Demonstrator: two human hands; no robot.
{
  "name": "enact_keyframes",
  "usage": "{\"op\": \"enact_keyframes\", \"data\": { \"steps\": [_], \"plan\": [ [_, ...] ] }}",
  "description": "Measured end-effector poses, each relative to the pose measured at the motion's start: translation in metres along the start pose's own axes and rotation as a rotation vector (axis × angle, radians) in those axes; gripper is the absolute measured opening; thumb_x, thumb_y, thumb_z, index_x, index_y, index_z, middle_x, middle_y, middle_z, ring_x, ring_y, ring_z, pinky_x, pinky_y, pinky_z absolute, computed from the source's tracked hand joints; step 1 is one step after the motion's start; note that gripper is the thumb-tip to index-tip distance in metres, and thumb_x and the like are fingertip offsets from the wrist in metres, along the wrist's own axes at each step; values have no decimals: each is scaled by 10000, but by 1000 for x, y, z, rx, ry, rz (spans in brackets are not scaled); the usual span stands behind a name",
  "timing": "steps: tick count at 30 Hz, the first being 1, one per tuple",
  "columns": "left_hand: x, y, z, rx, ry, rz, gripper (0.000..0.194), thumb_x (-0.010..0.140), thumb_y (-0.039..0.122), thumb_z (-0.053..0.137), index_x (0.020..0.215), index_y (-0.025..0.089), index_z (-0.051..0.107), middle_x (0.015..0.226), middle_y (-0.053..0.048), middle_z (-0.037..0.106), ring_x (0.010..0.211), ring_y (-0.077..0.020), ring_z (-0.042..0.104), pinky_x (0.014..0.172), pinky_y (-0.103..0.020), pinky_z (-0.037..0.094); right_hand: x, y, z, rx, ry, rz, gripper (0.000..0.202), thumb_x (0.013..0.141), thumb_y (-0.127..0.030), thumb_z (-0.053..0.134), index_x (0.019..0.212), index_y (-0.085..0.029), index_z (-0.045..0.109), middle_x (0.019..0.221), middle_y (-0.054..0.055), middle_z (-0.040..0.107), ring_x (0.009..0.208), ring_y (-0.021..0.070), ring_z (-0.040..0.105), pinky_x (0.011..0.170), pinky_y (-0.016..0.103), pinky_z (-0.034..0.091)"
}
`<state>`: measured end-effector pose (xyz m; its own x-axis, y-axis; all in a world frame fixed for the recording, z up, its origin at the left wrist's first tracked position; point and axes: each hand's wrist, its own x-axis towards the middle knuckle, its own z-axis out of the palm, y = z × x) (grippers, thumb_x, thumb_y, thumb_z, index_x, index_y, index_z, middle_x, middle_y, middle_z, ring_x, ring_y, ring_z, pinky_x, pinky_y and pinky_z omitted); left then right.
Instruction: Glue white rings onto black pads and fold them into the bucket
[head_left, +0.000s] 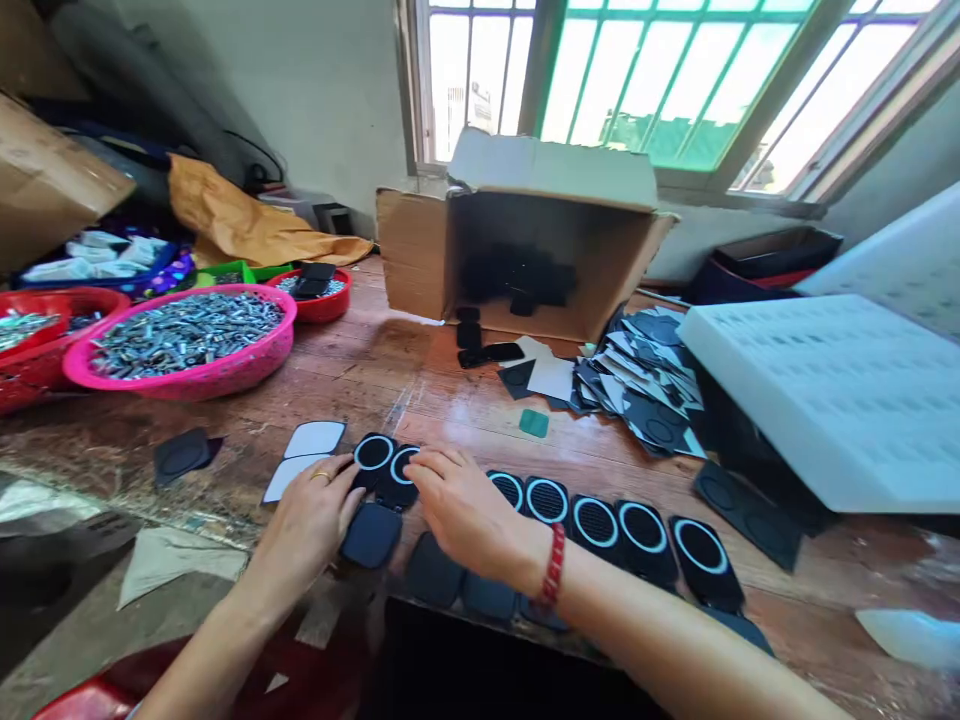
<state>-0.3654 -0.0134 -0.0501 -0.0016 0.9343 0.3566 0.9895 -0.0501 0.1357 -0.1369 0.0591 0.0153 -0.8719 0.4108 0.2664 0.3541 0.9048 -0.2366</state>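
My left hand (pixel 315 510), with a ring on one finger, rests at the left side of a black pad with a white ring (pixel 373 452), its fingers bent against the edge. The fingertips of my right hand (pixel 457 500) press together on the right edge of a second ringed pad (pixel 403 466) beside it. Whether either hand grips anything is hard to see. Below the first pad lies a dark square flap (pixel 371 535). More black ringed pads (pixel 596 521) with dark flaps lie in a row to the right. Two white-faced square sheets (pixel 315 438) lie beyond my left hand.
An open cardboard box (pixel 416 255) with black pieces stands by the window. A pink basket (pixel 180 385) of small metal parts is at the left. Right of the box are a pile of black and white sheets (pixel 637 375) and a white foam tray (pixel 810 400). A green square (pixel 534 423) lies mid-table.
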Motion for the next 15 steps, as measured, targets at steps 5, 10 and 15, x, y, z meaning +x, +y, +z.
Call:
{"op": "enact_keyframes", "data": {
  "steps": [5,10,15],
  "plan": [
    [4,20,-21,-63,85,-84,467,932,447,377,1115,111,645,1130,-198,686,1049,-349,637,943,-510,485,-107,-1,-32,353,348,164,85,951,-130,513,959,-178,583,924,54,638,882,160,580,789,263,495],
    [4,46,-37,-197,101,-118,436,918,545,409,944,187,657,966,-113,704,946,-297,652,888,-429,499,-200,33,-41,183,473,457,249,983,-199,486,740,-210,539,692,-5,550,643,126,535,603,240,442],
    [1,47,-48,-144,91,-248,394,888,533,434,951,216,660,1000,-89,711,970,-280,649,896,-388,484,-280,68,-44,-43,519,583,228,941,-392,540,876,-235,692,870,47,681,832,190,653,770,299,519]
  ]
}}
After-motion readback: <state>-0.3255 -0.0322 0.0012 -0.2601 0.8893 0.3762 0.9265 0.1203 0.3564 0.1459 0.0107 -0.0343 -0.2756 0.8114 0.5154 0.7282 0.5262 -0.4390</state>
